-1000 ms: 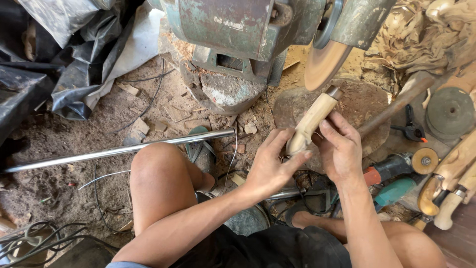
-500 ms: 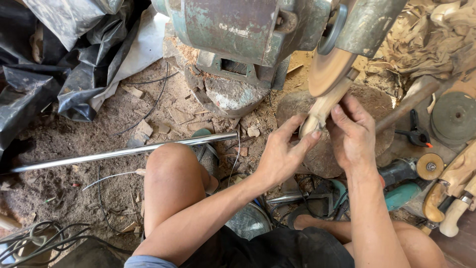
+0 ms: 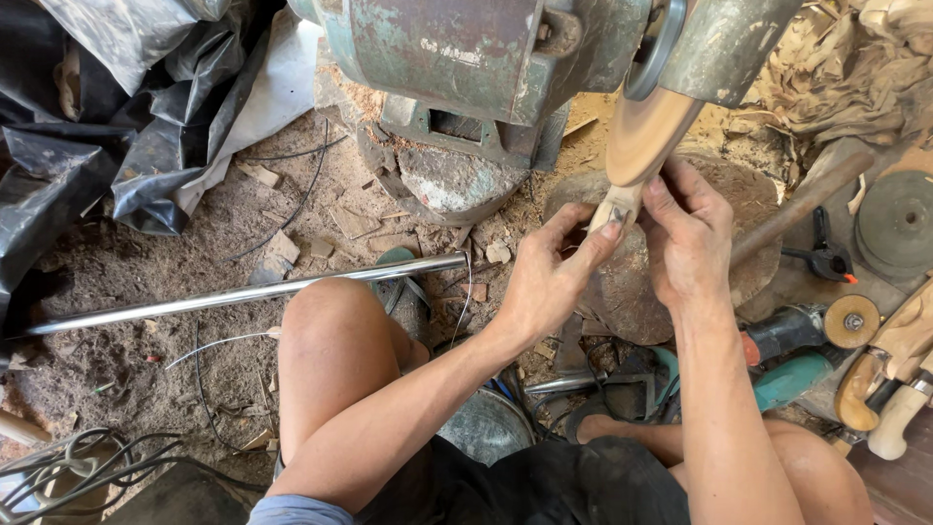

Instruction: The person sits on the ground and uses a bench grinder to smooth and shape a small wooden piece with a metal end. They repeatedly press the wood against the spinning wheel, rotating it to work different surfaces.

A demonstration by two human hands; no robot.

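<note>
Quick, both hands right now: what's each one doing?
Left hand: closed on the wooden piece, at the sanding disc.
Right hand: closed on the same wooden piece.

Rough woodworking workshop, work done at ground level. Evidence: worn green metal bench grinder (image 3: pixel 457 68) with tan sanding disc (image 3: pixel 643 131); dirt floor (image 3: pixel 146 282) strewn with sawdust, wood chips; teal angle grinder (image 3: pixel 802 355); pale carved wooden handles (image 3: pixel 889 379) at right; long steel rod (image 3: pixel 243 295); black plastic sheeting (image 3: pixel 107 126).

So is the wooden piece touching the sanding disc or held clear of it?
Touching. Both hands, left hand and right hand, press the wooden piece up against the sanding disc's lower edge.
</note>
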